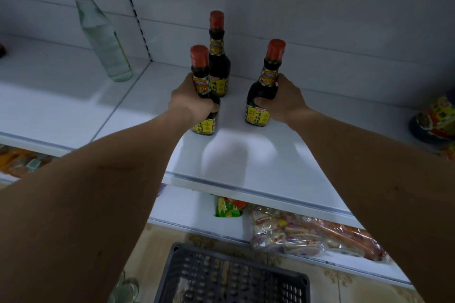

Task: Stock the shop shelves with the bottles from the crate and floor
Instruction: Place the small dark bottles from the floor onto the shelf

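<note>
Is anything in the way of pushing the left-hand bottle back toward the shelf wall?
Yes. A third dark bottle stands directly behind the left hand's bottle. Behind the right hand's bottle the shelf is bare.

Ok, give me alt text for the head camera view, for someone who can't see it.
Each hand, left hand and right hand, grips a dark sauce bottle, left bottle and right bottle, on a white shelf. A third sauce bottle stands behind, a clear bottle further left.
</note>
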`<action>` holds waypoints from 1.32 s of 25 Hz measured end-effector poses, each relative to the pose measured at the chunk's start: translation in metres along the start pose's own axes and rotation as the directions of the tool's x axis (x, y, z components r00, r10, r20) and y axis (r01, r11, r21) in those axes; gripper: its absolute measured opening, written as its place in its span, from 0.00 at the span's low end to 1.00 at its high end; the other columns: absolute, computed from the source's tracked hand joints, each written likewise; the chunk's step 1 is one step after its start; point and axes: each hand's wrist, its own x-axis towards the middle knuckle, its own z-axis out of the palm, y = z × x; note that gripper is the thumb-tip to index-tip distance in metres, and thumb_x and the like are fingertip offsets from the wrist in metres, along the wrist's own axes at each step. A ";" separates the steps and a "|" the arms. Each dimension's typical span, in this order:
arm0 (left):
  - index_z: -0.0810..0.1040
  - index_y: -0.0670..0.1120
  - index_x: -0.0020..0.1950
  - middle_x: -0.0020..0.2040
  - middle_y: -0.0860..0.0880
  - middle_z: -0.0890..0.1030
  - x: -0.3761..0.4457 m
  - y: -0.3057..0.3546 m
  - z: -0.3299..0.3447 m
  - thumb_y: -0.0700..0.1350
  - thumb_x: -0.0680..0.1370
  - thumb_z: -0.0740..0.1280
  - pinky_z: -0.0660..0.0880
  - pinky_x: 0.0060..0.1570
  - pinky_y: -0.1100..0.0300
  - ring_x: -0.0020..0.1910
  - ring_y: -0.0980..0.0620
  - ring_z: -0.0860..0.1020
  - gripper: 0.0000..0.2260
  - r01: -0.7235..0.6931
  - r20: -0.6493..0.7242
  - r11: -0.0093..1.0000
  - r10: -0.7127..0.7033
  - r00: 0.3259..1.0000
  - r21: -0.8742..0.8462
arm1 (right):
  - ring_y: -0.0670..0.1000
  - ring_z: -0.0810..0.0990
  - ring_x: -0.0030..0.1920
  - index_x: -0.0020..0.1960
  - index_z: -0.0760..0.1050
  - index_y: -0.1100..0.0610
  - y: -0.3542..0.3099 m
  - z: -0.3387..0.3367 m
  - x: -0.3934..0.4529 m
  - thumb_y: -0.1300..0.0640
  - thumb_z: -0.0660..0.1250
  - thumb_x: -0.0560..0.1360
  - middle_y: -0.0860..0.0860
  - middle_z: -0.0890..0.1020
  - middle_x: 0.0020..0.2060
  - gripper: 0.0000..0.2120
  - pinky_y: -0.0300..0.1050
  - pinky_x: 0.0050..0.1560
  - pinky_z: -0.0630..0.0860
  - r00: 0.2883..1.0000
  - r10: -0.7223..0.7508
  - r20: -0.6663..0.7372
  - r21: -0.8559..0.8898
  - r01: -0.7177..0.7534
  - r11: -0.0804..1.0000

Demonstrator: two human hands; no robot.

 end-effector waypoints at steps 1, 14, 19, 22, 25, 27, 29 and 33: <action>0.71 0.53 0.62 0.57 0.49 0.80 0.003 -0.003 -0.001 0.46 0.68 0.75 0.75 0.60 0.54 0.56 0.44 0.77 0.25 -0.002 -0.007 1.000 0.002 1.000 -0.011 | 0.59 0.76 0.62 0.66 0.69 0.57 -0.002 0.002 0.006 0.57 0.72 0.74 0.56 0.78 0.62 0.24 0.47 0.59 0.72 1.000 -0.010 0.002 -0.001 0.010 1.000; 0.69 0.56 0.64 0.57 0.51 0.80 0.018 -0.011 0.002 0.46 0.70 0.74 0.74 0.63 0.48 0.58 0.44 0.78 0.26 0.001 0.032 0.996 0.002 0.999 -0.088 | 0.61 0.74 0.65 0.72 0.62 0.60 -0.024 0.023 0.066 0.57 0.68 0.78 0.59 0.75 0.66 0.26 0.50 0.61 0.71 1.000 -0.019 -0.002 -0.084 0.019 0.996; 0.68 0.57 0.65 0.58 0.52 0.79 0.023 -0.010 0.005 0.48 0.69 0.75 0.74 0.63 0.49 0.59 0.44 0.78 0.28 0.014 0.076 0.998 -0.009 0.997 -0.069 | 0.62 0.73 0.66 0.73 0.58 0.62 -0.029 0.026 0.079 0.58 0.66 0.79 0.61 0.73 0.66 0.27 0.51 0.61 0.70 1.000 0.009 0.007 -0.101 -0.008 0.995; 0.68 0.58 0.65 0.55 0.53 0.78 0.025 -0.006 0.013 0.48 0.69 0.75 0.74 0.62 0.49 0.58 0.44 0.78 0.28 0.011 0.072 0.998 -0.007 0.997 -0.059 | 0.62 0.72 0.66 0.73 0.58 0.62 -0.029 0.025 0.082 0.58 0.66 0.79 0.61 0.73 0.66 0.27 0.50 0.59 0.70 1.000 0.018 0.025 -0.106 -0.015 0.994; 0.67 0.58 0.66 0.56 0.53 0.78 0.029 -0.002 0.017 0.48 0.69 0.75 0.73 0.62 0.50 0.58 0.44 0.77 0.29 0.023 0.067 0.998 -0.018 0.998 -0.066 | 0.62 0.73 0.65 0.73 0.57 0.62 -0.029 0.025 0.083 0.58 0.65 0.79 0.61 0.73 0.66 0.27 0.50 0.59 0.70 0.998 0.031 0.050 -0.088 -0.027 0.996; 0.67 0.57 0.66 0.55 0.53 0.77 0.031 -0.003 0.018 0.47 0.69 0.75 0.73 0.61 0.51 0.58 0.44 0.77 0.29 0.028 0.070 0.997 -0.023 0.997 -0.071 | 0.61 0.73 0.65 0.73 0.56 0.62 -0.029 0.025 0.085 0.59 0.65 0.79 0.61 0.72 0.66 0.27 0.50 0.60 0.70 0.997 0.047 0.064 -0.072 -0.042 0.997; 0.67 0.57 0.65 0.54 0.54 0.76 0.029 -0.003 0.019 0.47 0.70 0.75 0.73 0.59 0.52 0.57 0.45 0.77 0.28 0.039 0.080 0.996 -0.032 0.996 -0.079 | 0.61 0.72 0.66 0.73 0.56 0.62 -0.030 0.025 0.084 0.59 0.64 0.80 0.61 0.71 0.67 0.27 0.50 0.62 0.70 0.996 0.056 0.075 -0.051 -0.053 0.997; 0.66 0.54 0.66 0.56 0.51 0.76 0.026 -0.002 0.023 0.45 0.72 0.73 0.74 0.58 0.51 0.59 0.44 0.76 0.26 0.054 0.081 0.986 -0.042 0.996 -0.159 | 0.60 0.67 0.71 0.77 0.51 0.64 -0.030 0.030 0.068 0.57 0.65 0.79 0.60 0.62 0.74 0.34 0.53 0.71 0.66 0.995 0.080 0.062 0.001 -0.080 0.997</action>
